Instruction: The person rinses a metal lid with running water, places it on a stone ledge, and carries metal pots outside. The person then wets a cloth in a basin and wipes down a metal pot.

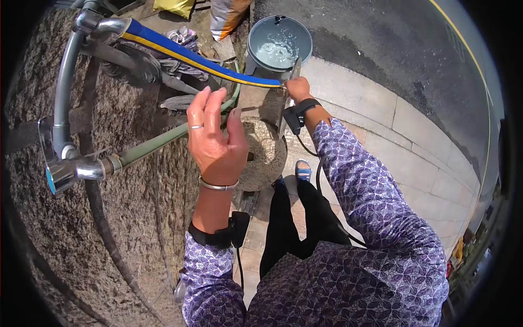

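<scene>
My left hand (217, 141), wet and wearing a ring, is raised near the middle with its fingers apart and nothing in them. To its upper right my right hand (297, 89) is closed at a thin, flat grey object (283, 121), seen nearly edge-on. A blue hose (201, 64) with a yellow stripe runs from a metal pipe fitting to this object, its end beside my right fingers; whether they also grip it is unclear. Behind the right hand stands a grey bucket (253, 48) with splashing water inside. A round stone (264, 158) lies below and between my hands.
At the left are a grey pipe (61, 98) and a metal tap (90, 169), with a green hose (155, 144) running from it over the rough stone. Crumpled cloth (182, 68) lies behind. A yellow bag (175, 6) and a white-orange sack (226, 19) stand at the top.
</scene>
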`<move>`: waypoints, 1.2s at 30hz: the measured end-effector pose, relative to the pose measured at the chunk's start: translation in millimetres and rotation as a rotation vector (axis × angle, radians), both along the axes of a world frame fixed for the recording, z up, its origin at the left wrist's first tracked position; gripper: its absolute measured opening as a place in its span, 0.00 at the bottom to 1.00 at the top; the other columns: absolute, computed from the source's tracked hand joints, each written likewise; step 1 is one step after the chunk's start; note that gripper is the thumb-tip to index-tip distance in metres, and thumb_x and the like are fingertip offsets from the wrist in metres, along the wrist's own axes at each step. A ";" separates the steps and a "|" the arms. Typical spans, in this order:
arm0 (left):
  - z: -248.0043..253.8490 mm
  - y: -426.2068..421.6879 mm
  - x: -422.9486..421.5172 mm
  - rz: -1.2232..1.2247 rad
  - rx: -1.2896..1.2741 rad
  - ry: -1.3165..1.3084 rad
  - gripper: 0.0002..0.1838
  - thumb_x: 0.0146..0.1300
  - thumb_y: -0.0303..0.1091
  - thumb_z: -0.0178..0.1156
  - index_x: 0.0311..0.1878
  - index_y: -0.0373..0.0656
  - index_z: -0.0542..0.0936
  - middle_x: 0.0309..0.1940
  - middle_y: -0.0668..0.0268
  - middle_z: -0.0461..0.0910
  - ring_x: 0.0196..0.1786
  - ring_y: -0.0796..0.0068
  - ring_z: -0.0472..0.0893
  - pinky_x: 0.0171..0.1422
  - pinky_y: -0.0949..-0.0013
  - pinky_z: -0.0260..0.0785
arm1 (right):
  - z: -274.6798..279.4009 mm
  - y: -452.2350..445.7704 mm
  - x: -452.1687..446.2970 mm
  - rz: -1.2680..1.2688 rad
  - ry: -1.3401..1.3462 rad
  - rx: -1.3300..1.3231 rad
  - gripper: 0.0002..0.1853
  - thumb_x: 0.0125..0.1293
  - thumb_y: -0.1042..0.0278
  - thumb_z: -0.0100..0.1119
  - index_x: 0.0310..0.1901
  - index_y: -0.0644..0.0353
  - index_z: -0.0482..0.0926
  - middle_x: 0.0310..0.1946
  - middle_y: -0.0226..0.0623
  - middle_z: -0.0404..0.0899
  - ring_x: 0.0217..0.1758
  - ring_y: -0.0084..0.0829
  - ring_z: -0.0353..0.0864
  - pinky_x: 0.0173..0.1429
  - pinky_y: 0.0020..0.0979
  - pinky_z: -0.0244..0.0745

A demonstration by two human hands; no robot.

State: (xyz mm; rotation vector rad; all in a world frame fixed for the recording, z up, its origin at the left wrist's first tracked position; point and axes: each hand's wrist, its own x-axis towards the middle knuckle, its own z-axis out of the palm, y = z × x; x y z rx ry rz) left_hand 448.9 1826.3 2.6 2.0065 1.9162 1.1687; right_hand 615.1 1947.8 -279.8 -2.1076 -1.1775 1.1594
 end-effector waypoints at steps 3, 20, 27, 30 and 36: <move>-59.0 -68.5 -22.6 0.003 -0.361 0.047 0.15 0.56 0.30 0.57 0.48 0.41 0.75 0.46 0.53 0.75 0.42 0.57 0.78 0.44 0.63 0.71 | 3.6 6.7 7.5 -0.110 0.251 -0.107 0.06 0.48 0.73 0.56 0.23 0.66 0.75 0.17 0.38 0.73 0.20 0.31 0.74 0.23 0.33 0.65; -229.3 -240.8 -79.5 0.303 -1.036 -0.292 0.13 0.54 0.36 0.57 0.41 0.42 0.79 0.30 0.58 0.80 0.34 0.60 0.80 0.41 0.61 0.72 | 44.8 -74.0 88.0 -0.252 1.174 0.113 0.12 0.59 0.83 0.52 0.45 0.67 0.74 0.42 0.38 0.79 0.45 0.30 0.78 0.55 0.34 0.71; -260.0 -151.8 -47.9 0.484 -1.164 -0.981 0.11 0.57 0.35 0.60 0.43 0.44 0.79 0.33 0.67 0.80 0.31 0.74 0.78 0.33 0.71 0.71 | -8.1 -100.4 81.5 -0.317 1.367 0.108 0.21 0.55 0.84 0.53 0.54 0.68 0.69 0.49 0.44 0.76 0.52 0.37 0.76 0.61 0.38 0.68; -282.1 -122.4 -50.5 0.519 -1.149 -1.132 0.17 0.58 0.39 0.60 0.50 0.45 0.76 0.37 0.67 0.79 0.34 0.73 0.78 0.35 0.71 0.70 | -13.3 -111.4 95.6 -0.279 1.446 0.104 0.22 0.55 0.83 0.54 0.54 0.68 0.69 0.49 0.44 0.76 0.52 0.37 0.76 0.61 0.38 0.68; -289.9 -82.6 -58.4 0.437 -1.009 -1.533 0.23 0.59 0.47 0.60 0.54 0.49 0.71 0.50 0.68 0.74 0.52 0.71 0.73 0.50 0.62 0.65 | -26.2 -128.2 121.8 -0.291 1.455 0.120 0.22 0.56 0.79 0.56 0.54 0.69 0.69 0.49 0.45 0.76 0.52 0.38 0.76 0.61 0.38 0.68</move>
